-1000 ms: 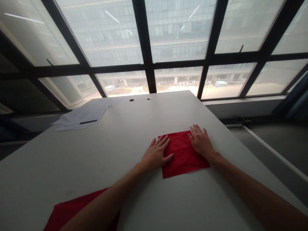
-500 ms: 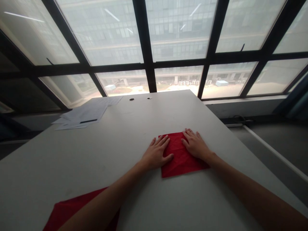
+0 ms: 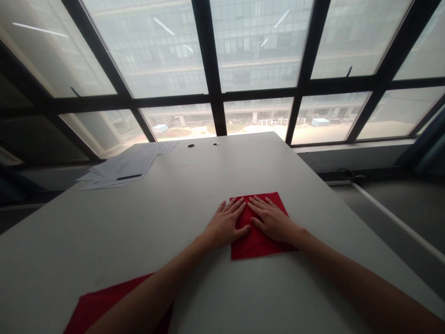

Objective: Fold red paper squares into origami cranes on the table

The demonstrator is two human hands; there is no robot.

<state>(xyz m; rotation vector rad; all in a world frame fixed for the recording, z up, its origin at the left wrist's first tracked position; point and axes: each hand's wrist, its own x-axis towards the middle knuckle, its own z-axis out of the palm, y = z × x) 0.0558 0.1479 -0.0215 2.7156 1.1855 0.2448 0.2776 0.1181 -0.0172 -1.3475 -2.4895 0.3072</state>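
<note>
Bare hands with slender fingers and slim, bare, tapering forearms

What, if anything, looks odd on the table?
Only the papers at the far left: untidily fanned, edges misaligned. No spill or damage visible; the red cloth under the left hand and right hand looks flat.

No readable writing anywhere in view.
Taking the middle of the view as the clock's centre, the loose papers at nine o'clock, on the table, carry faint grey marks, too pale and small to make out as words or numbers. Across their near part runs a dark strip; whether it is printed or lying on top cannot be told. At about two o'clock, through the window, a row of small white shapes is too blurred to tell as letters or objects.
</note>
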